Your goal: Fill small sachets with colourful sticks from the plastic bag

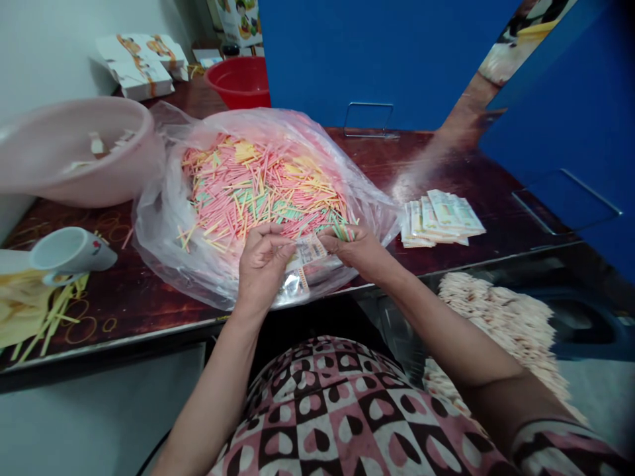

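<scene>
My left hand [265, 261] pinches the left side of a small printed plastic packet [310, 250]. My right hand [356, 250] is closed around a few thin coloured sticks [344, 231], its thumb and finger at the packet's right edge. Below the hands, another shiny packet [296, 283] lies on the near rim of a large clear plastic bag [163, 218]. The bag is spread wide and holds a heap of pink, yellow and green sticks [258, 188]. To the right, filled packets [441, 218] lie in an overlapping pile on the table.
A pink basin [124, 158] and a white mug [72, 251] stand at the left, near rubber bands and loose sticks [54, 324]. A red basin [241, 79] and blue panels [362, 53] are behind. Many packets [501, 317] fill a container below the table's right edge.
</scene>
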